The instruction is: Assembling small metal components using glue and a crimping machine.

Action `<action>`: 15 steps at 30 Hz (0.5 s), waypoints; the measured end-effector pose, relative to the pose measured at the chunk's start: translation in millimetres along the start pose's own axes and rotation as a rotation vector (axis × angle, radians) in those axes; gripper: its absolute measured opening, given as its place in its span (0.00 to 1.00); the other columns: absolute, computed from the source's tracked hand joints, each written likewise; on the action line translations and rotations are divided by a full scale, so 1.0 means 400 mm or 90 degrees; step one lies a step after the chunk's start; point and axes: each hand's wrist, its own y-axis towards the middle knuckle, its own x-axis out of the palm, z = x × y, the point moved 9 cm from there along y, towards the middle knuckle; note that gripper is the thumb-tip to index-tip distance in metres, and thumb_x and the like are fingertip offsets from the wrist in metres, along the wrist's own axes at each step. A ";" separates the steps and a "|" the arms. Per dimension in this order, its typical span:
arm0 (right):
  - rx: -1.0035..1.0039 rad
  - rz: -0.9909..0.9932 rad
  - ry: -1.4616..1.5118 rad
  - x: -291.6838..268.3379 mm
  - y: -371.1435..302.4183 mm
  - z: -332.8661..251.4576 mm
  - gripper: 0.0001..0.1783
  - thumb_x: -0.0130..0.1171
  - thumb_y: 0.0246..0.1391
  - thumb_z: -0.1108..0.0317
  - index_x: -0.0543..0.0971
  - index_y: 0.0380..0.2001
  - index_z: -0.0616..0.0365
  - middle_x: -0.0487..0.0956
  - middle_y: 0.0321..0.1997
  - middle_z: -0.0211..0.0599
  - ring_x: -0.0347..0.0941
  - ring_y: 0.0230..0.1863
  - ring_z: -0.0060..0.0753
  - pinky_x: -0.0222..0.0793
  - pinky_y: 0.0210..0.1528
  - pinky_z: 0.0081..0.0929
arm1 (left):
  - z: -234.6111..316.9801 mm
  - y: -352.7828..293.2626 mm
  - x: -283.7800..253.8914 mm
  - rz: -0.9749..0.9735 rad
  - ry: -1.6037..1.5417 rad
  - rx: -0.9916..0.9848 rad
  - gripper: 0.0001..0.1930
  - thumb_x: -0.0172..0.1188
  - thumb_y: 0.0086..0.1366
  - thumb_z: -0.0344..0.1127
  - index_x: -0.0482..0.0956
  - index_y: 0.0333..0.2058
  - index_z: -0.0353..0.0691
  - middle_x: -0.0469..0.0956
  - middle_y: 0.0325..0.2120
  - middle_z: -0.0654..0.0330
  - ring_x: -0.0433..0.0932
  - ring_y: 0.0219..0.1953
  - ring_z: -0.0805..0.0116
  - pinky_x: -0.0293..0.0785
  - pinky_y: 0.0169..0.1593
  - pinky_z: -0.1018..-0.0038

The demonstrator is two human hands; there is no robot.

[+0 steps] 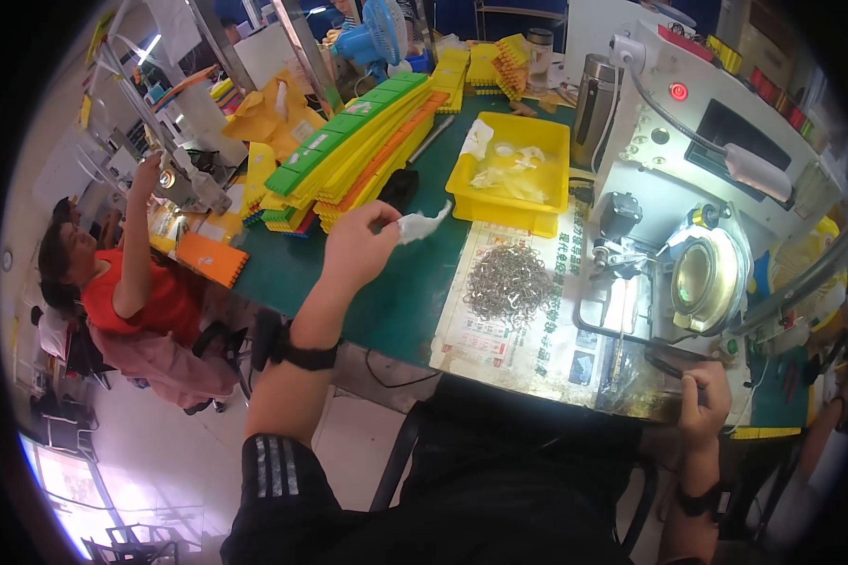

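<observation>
Over the green table, my left hand [363, 243] pinches a crumpled white tissue [422, 227] between thumb and fingers. The tissue's thin end points toward a yellow plastic bin [504, 215], which has white crumpled scraps inside. My right hand [706, 403] is closed around a dark slim tool [667, 362] at the bench's front edge; its exact kind is unclear. Between my hands, a heap of small metal pieces [511, 284] lies on a printed paper sheet [459, 334]. Right of the heap is a lit machine [622, 254] with a round glass-like part [702, 282].
Stacked yellow, green and orange strips [358, 141] stand behind my left hand. A steel flask [595, 108] is beside the bin. A lamp on a bent neck [757, 171] hangs over the machine. A blue fan [372, 38] stands at the back; a person in red [151, 292] sits at left.
</observation>
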 end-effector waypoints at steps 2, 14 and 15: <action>-0.052 -0.011 0.020 0.010 0.020 -0.068 0.04 0.62 0.51 0.80 0.77 0.29 0.62 0.77 0.31 0.44 0.74 0.33 0.44 0.68 0.39 0.34 | 0.024 -0.033 -0.035 0.045 0.006 0.032 0.07 0.62 0.59 0.36 0.84 0.34 0.41 0.83 0.30 0.57 0.82 0.35 0.56 0.76 0.39 0.63; -0.062 -0.090 0.199 0.060 0.033 -0.193 0.08 0.66 0.49 0.76 0.79 0.34 0.63 0.79 0.33 0.45 0.76 0.34 0.44 0.71 0.39 0.34 | 0.071 -0.064 0.003 -0.009 -0.431 -0.049 0.06 0.60 0.65 0.28 0.82 0.37 0.31 0.82 0.27 0.64 0.79 0.30 0.80 0.73 0.35 0.81; -0.065 -0.115 0.249 0.074 0.033 -0.224 0.11 0.67 0.48 0.74 0.80 0.36 0.64 0.81 0.35 0.47 0.78 0.37 0.45 0.73 0.42 0.35 | 0.105 -0.096 0.010 -0.023 -0.435 -0.046 0.06 0.60 0.65 0.28 0.82 0.37 0.31 0.82 0.27 0.64 0.79 0.30 0.80 0.73 0.35 0.81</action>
